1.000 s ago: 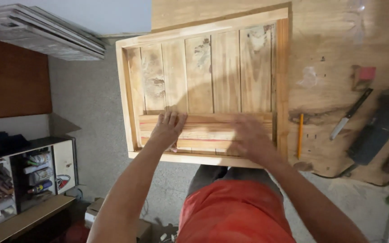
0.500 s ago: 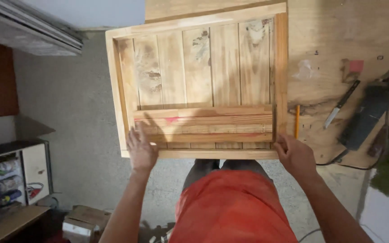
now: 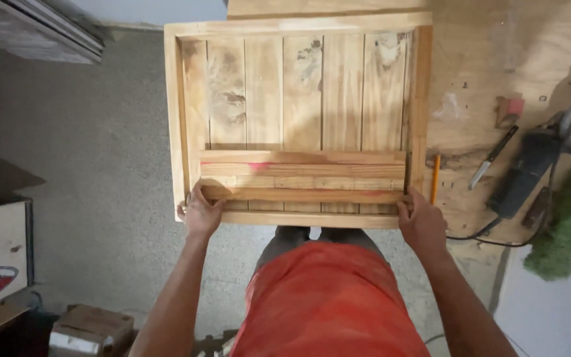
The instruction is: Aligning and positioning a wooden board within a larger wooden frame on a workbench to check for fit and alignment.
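Nearest to the camera is the person's orange shirt [image 3: 328,301], and from it both bare forearms reach forward. The left hand [image 3: 201,213] has its grip closed on the near left corner of a wooden tray [image 3: 302,106], with the fingers curled over the rim. The right hand [image 3: 420,221] holds the near right corner in the same way, fingers wrapped on the edge. The tray is a shallow frame with a bottom of vertical planks, and it lies partly on the desk [image 3: 484,59] and partly hangs over the grey floor [image 3: 80,165] on the left side. Inside the tray, close to the near rim, several loose wooden slats [image 3: 302,175] lie flat side by side across its width; one has a pink mark.

Just beside the right rim, a pencil [image 3: 434,178] lies on the desk. Further right are a knife [image 3: 494,157], a black angle grinder [image 3: 550,149] with its cable, and a green fluffy thing [image 3: 566,221]. A cardboard box [image 3: 90,327] stands on the floor at lower left.
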